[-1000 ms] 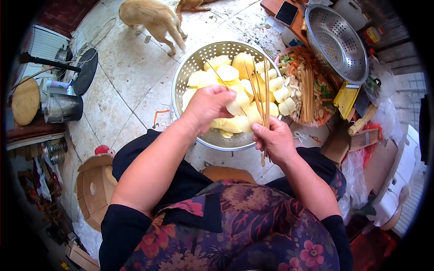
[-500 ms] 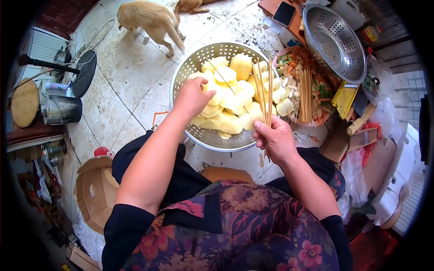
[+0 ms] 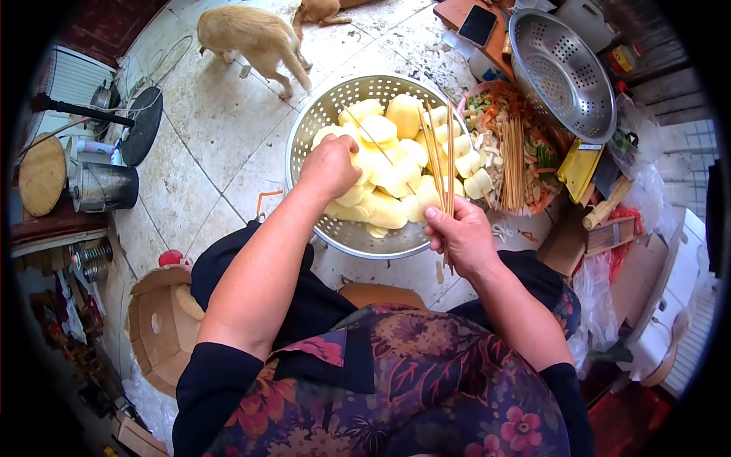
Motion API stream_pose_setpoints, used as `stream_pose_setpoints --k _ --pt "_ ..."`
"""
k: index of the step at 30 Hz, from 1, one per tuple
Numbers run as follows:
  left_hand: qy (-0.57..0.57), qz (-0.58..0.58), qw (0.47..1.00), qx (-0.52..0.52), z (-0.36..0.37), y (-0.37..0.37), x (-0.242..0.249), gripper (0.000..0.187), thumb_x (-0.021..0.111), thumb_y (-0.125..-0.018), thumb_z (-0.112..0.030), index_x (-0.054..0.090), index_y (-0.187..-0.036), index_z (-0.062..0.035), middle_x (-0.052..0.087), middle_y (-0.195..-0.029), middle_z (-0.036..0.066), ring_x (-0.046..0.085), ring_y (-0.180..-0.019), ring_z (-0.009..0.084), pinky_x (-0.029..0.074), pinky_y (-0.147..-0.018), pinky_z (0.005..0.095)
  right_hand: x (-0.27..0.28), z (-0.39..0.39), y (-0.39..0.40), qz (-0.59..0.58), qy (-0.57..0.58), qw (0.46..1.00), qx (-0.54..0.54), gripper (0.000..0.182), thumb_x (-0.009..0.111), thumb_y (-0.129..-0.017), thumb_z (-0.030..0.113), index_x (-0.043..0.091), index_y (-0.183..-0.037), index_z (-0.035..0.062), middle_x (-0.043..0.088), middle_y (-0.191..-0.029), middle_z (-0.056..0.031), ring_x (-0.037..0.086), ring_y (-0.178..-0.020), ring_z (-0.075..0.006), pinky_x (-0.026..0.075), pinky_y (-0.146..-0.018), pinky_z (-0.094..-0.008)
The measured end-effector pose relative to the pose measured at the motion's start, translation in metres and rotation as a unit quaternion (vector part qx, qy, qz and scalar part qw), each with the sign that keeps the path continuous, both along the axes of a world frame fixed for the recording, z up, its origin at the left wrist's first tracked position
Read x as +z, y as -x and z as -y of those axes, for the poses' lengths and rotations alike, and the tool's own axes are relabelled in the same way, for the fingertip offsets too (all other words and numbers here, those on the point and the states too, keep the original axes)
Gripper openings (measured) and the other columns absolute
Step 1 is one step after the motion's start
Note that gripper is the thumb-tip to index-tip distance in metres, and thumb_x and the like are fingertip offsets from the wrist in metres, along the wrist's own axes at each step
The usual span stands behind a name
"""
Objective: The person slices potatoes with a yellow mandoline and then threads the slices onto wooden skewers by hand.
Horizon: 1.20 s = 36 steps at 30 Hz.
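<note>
A metal colander (image 3: 304, 122) in front of me holds pale yellow potato slices (image 3: 377, 128) and peeled potato pieces. My left hand (image 3: 331, 166) is over the colander's left side, with its fingers curled closed on potato slices; its fingertips are partly hidden. A thin wooden skewer (image 3: 367, 131) slants through slices in the middle of the pile. At the colander's right rim, my right hand (image 3: 463, 232) is closed around several wooden skewers (image 3: 448, 171), which stand nearly upright. Potato pieces threaded in a row (image 3: 468, 164) lie by the right rim.
Right of the colander, a pink-rimmed basin (image 3: 487, 95) holds cut vegetables with a bundle of skewers (image 3: 514, 164) on top. A second colander (image 3: 563, 72) leans behind it, near a phone (image 3: 478, 27). A dog (image 3: 251, 38) stands on the tiles; a cardboard box (image 3: 160, 327) is at lower left.
My left hand has shifted slightly and its fingers, spread before, have drawn together on the slices. My right hand still grips the skewers, almost unmoved.
</note>
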<state>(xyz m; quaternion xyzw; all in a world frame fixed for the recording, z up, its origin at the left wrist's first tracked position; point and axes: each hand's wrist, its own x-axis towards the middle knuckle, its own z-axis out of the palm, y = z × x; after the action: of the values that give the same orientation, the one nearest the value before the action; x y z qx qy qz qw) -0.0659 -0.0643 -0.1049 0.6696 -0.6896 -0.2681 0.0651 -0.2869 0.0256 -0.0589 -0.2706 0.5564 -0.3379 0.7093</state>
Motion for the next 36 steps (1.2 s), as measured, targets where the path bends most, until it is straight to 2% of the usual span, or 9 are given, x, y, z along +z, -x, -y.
stream_pose_setpoints --k 5,8,10,11,12,14,15,31,36 --pt "0.037 -0.001 0.999 -0.009 0.005 -0.005 -0.001 0.018 0.068 -0.069 -0.01 0.06 -0.084 -0.0045 0.06 -0.09 0.014 0.06 -0.079 0.0281 0.049 -0.075 0.0349 0.001 0.0 0.0 -0.001 0.005 1.0 0.007 0.014 0.063 -0.087 0.016 0.059 -0.097 0.0056 0.057 -0.067 0.0004 0.048 -0.047 -0.0055 0.037 -0.043 -0.0184" --pt "-0.045 -0.089 0.994 0.035 0.014 -0.014 0.01 0.01 0.064 -0.07 -0.01 0.061 -0.079 -0.0061 0.064 -0.08 0.011 0.062 -0.074 0.0261 0.049 -0.069 0.0357 0.0 -0.002 0.0 -0.002 0.006 1.0 0.014 0.014 0.063 -0.087 0.016 0.058 -0.096 0.0054 0.057 -0.067 0.0 0.049 -0.048 -0.0057 0.037 -0.044 -0.0184" --pt "-0.01 -0.256 0.951 0.172 0.021 -0.017 0.018 0.006 0.063 -0.071 -0.009 0.059 -0.073 -0.0048 0.061 -0.067 0.006 0.059 -0.065 0.0179 0.049 -0.06 0.0326 0.001 -0.003 0.0 -0.001 0.007 1.0 0.02 0.013 0.062 -0.087 0.015 0.058 -0.095 0.0053 0.057 -0.067 -0.0002 0.049 -0.049 -0.0059 0.037 -0.044 -0.0183" --pt "-0.044 -0.348 0.908 0.23 0.023 -0.018 0.023 0.006 0.062 -0.075 -0.009 0.057 -0.077 -0.0048 0.06 -0.072 0.003 0.057 -0.067 0.0127 0.05 -0.058 0.0292 0.002 -0.004 0.001 0.001 0.002 1.0 0.031 0.013 0.062 -0.087 0.016 0.058 -0.094 0.0053 0.057 -0.068 -0.0001 0.049 -0.049 -0.0059 0.037 -0.044 -0.0183" --pt "-0.043 -0.347 0.908 0.23 0.025 -0.02 0.026 0.006 0.062 -0.075 -0.009 0.057 -0.077 -0.0048 0.06 -0.072 0.003 0.057 -0.067 0.0127 0.05 -0.058 0.0292 0.003 -0.005 0.001 0.002 -0.003 0.999 0.041 0.013 0.063 -0.087 0.016 0.058 -0.093 0.0053 0.057 -0.068 -0.0001 0.05 -0.049 -0.006 0.038 -0.044 -0.0182" --pt "-0.052 -0.526 0.794 0.301 0.028 -0.026 0.03 0.013 0.059 -0.081 -0.01 0.053 -0.092 -0.0077 0.06 -0.085 0.004 0.06 -0.071 0.0158 0.051 -0.065 0.0309 0.003 -0.006 0.001 0.001 -0.002 0.999 0.047 0.013 0.063 -0.087 0.016 0.058 -0.093 0.0053 0.057 -0.068 0.0001 0.05 -0.05 -0.006 0.038 -0.044 -0.0183" --pt "-0.057 -0.545 0.779 0.305 0.028 -0.027 0.035 0.018 0.057 -0.084 -0.011 0.05 -0.101 -0.0079 0.059 -0.091 0.005 0.06 -0.077 0.0168 0.052 -0.068 0.0331 0.003 -0.006 0.002 -0.001 -0.001 0.999 0.052 0.013 0.063 -0.087 0.017 0.059 -0.093 0.0053 0.057 -0.068 0.0003 0.05 -0.05 -0.0059 0.038 -0.044 -0.0183" --pt "0.022 -0.579 0.746 0.328 0.031 -0.03 0.041 0.017 0.05 -0.089 -0.01 0.048 -0.105 -0.0043 0.058 -0.096 0.009 0.06 -0.081 0.0186 0.054 -0.067 0.0339 0.004 -0.006 0.001 0.0 0.002 0.998 0.061 0.013 0.062 -0.088 0.017 0.059 -0.093 0.0054 0.054 -0.065 0.0024 0.049 -0.049 -0.0056 0.037 -0.044 -0.0185" --pt "0.028 -0.509 0.802 0.312 0.028 -0.022 0.048 0.014 0.05 -0.09 -0.012 0.048 -0.102 -0.0052 0.057 -0.092 0.007 0.059 -0.074 0.0149 0.052 -0.059 0.0296 0.004 -0.006 0.001 -0.001 0.004 0.999 0.051 0.014 0.062 -0.087 0.017 0.059 -0.094 0.0051 0.055 -0.067 0.0012 0.05 -0.049 -0.0062 0.038 -0.044 -0.0185"
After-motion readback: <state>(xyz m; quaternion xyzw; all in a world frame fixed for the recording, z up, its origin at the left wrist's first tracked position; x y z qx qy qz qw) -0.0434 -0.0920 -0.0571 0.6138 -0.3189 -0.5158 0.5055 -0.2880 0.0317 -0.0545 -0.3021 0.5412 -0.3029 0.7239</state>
